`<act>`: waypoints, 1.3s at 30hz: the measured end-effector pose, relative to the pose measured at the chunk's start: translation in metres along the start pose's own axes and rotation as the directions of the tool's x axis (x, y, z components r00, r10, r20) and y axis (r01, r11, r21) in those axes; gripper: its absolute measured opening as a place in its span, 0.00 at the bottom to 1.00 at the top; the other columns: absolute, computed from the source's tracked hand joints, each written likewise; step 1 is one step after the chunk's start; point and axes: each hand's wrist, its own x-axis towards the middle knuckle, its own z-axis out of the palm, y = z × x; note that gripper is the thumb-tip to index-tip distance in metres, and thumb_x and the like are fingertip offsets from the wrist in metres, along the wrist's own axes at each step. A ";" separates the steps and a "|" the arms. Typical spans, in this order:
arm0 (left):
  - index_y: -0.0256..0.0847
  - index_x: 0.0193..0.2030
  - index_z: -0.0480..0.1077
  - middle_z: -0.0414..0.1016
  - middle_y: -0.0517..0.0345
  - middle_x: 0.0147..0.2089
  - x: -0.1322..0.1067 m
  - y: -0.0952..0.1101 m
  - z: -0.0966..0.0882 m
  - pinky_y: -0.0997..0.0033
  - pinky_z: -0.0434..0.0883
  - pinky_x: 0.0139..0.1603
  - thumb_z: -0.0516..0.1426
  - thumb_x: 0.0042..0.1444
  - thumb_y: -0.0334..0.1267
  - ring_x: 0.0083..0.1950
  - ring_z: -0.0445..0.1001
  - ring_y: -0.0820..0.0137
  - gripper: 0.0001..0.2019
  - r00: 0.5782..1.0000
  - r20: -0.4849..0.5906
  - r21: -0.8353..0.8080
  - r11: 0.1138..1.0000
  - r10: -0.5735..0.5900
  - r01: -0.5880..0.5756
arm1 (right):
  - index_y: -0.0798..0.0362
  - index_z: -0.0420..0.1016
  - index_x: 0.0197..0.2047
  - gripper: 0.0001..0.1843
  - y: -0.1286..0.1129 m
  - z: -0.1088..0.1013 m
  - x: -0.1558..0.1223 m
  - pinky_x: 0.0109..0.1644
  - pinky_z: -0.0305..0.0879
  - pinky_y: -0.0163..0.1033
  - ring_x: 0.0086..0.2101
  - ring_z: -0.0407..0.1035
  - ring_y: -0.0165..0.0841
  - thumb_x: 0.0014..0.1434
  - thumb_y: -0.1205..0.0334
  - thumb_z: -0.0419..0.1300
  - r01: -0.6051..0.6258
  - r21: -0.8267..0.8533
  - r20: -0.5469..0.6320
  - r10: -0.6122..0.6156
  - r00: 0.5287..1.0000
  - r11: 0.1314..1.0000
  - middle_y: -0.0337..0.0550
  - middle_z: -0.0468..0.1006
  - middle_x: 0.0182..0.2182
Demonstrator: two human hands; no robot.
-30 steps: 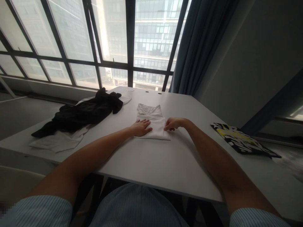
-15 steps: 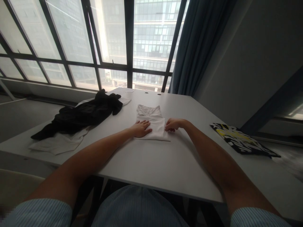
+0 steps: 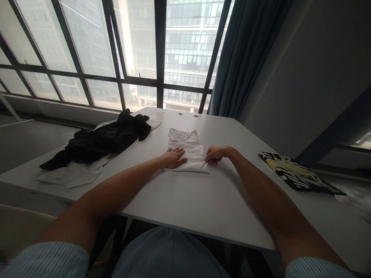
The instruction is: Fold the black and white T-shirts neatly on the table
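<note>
A white garment, which looks like a T-shirt (image 3: 193, 156), lies folded in a compact shape on the white table (image 3: 185, 200). Its far end, with a gathered, wrinkled edge, points toward the window. My left hand (image 3: 174, 157) rests flat on its left part, fingers spread. At the right edge my right hand (image 3: 216, 154) has its fingers pinched on the cloth, pulling a small corner outward. The exact grip under those fingers is partly hidden.
On the table's left side lies a heap of black clothing (image 3: 107, 141) over white cloth (image 3: 72, 173). A folded black, white and yellow patterned garment (image 3: 300, 172) lies at the right. Windows and a blue curtain (image 3: 246, 58) stand behind the table.
My right hand has shifted slightly to the right, drawing the shirt's right edge outward. My left hand stays flat in place on the cloth.
</note>
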 end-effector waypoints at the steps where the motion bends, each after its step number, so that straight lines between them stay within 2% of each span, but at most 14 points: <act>1: 0.45 0.77 0.48 0.42 0.52 0.80 0.000 0.000 0.000 0.52 0.41 0.77 0.38 0.68 0.61 0.80 0.40 0.61 0.36 1.000 -0.001 -0.002 1.000 0.003 -0.003 | 0.55 0.74 0.25 0.14 -0.001 0.000 -0.001 0.29 0.62 0.33 0.24 0.70 0.27 0.50 0.54 0.70 0.013 0.013 0.035 -0.013 0.999 1.000 0.39 0.76 0.23; 4: 0.44 0.77 0.48 0.42 0.51 0.80 0.000 0.001 -0.001 0.51 0.41 0.77 0.38 0.68 0.61 0.80 0.40 0.61 0.37 1.000 0.000 -0.002 1.000 0.007 -0.007 | 0.56 0.76 0.27 0.20 -0.003 0.001 -0.004 0.30 0.64 0.32 0.25 0.72 0.29 0.49 0.46 0.72 0.009 0.017 0.162 -0.012 0.987 1.000 0.41 0.78 0.24; 7: 0.42 0.77 0.48 0.42 0.51 0.80 -0.001 0.002 -0.001 0.51 0.41 0.77 0.38 0.68 0.60 0.80 0.40 0.60 0.37 1.000 0.004 0.004 1.000 -0.001 0.001 | 0.57 0.76 0.26 0.23 -0.005 0.003 -0.005 0.30 0.64 0.32 0.25 0.72 0.28 0.47 0.44 0.73 -0.005 -0.010 0.231 0.007 0.973 1.000 0.41 0.78 0.22; 15: 0.45 0.77 0.49 0.42 0.53 0.80 -0.001 0.001 -0.001 0.52 0.41 0.77 0.38 0.68 0.61 0.80 0.40 0.62 0.36 1.000 0.004 0.007 1.000 0.000 0.000 | 0.58 0.77 0.26 0.23 0.001 0.002 -0.002 0.29 0.65 0.32 0.23 0.71 0.28 0.41 0.47 0.76 0.038 0.014 0.246 -0.041 0.968 0.999 0.40 0.78 0.21; 23: 0.38 0.77 0.49 0.42 0.48 0.80 0.000 0.001 -0.001 0.51 0.41 0.77 0.39 0.68 0.60 0.80 0.40 0.59 0.38 1.000 0.002 0.001 1.000 0.007 -0.007 | 0.57 0.73 0.22 0.18 0.005 -0.001 -0.004 0.26 0.63 0.30 0.20 0.69 0.26 0.45 0.55 0.75 -0.030 -0.084 0.200 0.047 0.979 0.996 0.38 0.75 0.18; 26: 0.40 0.77 0.48 0.42 0.50 0.80 0.000 0.001 -0.001 0.52 0.40 0.77 0.38 0.69 0.60 0.80 0.40 0.61 0.38 1.000 0.009 0.008 1.000 0.001 -0.001 | 0.57 0.74 0.23 0.20 0.002 0.000 -0.006 0.26 0.64 0.31 0.21 0.70 0.27 0.44 0.51 0.75 -0.025 -0.075 0.228 0.041 0.973 0.997 0.39 0.76 0.19; 32: 0.43 0.77 0.48 0.42 0.52 0.80 0.000 0.001 -0.001 0.52 0.41 0.77 0.38 0.68 0.61 0.80 0.40 0.61 0.37 1.000 0.009 0.010 1.000 0.002 -0.002 | 0.59 0.77 0.28 0.30 -0.003 0.002 -0.008 0.27 0.66 0.32 0.24 0.73 0.30 0.37 0.41 0.78 0.035 -0.086 0.342 -0.004 0.940 0.996 0.43 0.80 0.24; 39: 0.43 0.77 0.48 0.42 0.51 0.80 0.000 0.001 -0.001 0.50 0.41 0.76 0.39 0.69 0.60 0.80 0.40 0.60 0.36 1.000 0.006 0.002 1.000 -0.002 0.002 | 0.59 0.77 0.26 0.21 -0.011 0.011 -0.003 0.30 0.67 0.32 0.25 0.74 0.30 0.42 0.50 0.76 0.040 -0.070 0.313 -0.016 0.950 0.997 0.41 0.80 0.23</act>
